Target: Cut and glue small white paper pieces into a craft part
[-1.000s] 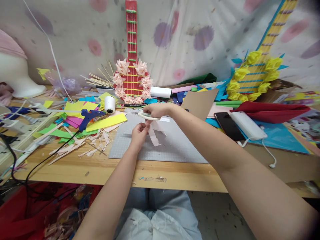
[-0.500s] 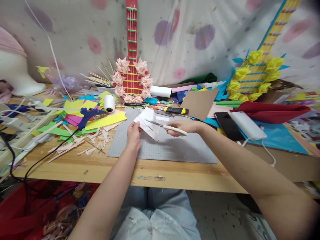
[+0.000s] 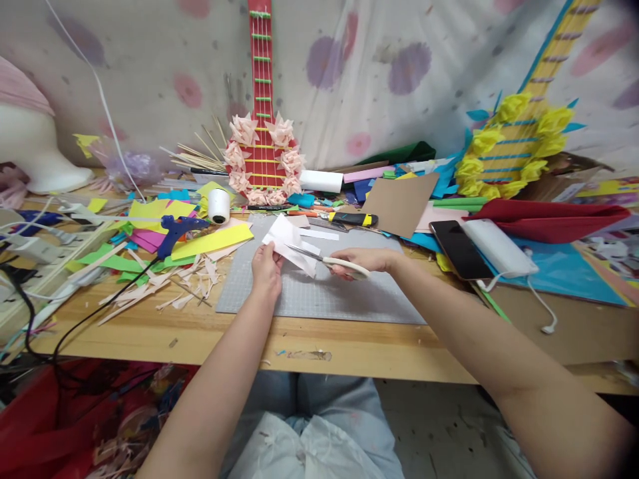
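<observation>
Between thumb and fingers, my left hand (image 3: 268, 269) pinches the left edge of a white sheet of paper (image 3: 285, 237). My right hand (image 3: 357, 261) is closed around the pale handles of a pair of scissors (image 3: 319, 256). Their blades point left and lie across the paper, and look nearly closed. Both hands are above a grey cutting mat (image 3: 344, 293). Behind the blades, a narrow white strip of paper (image 3: 319, 235) rests on the mat. The fingers inside the scissor handles are partly hidden.
A blue glue gun (image 3: 174, 233), paper scraps (image 3: 200, 279) and a white spool (image 3: 218, 206) sit to the left. At the back are a yellow-black cutter (image 3: 353, 219) and a red paper guitar (image 3: 263, 156). A phone (image 3: 459, 249) and white power bank (image 3: 499, 247) lie right.
The scissor blades have come closer together on the paper, and the right hand has shifted slightly left. The paper is turned a little, and more of the white strip behind it shows.
</observation>
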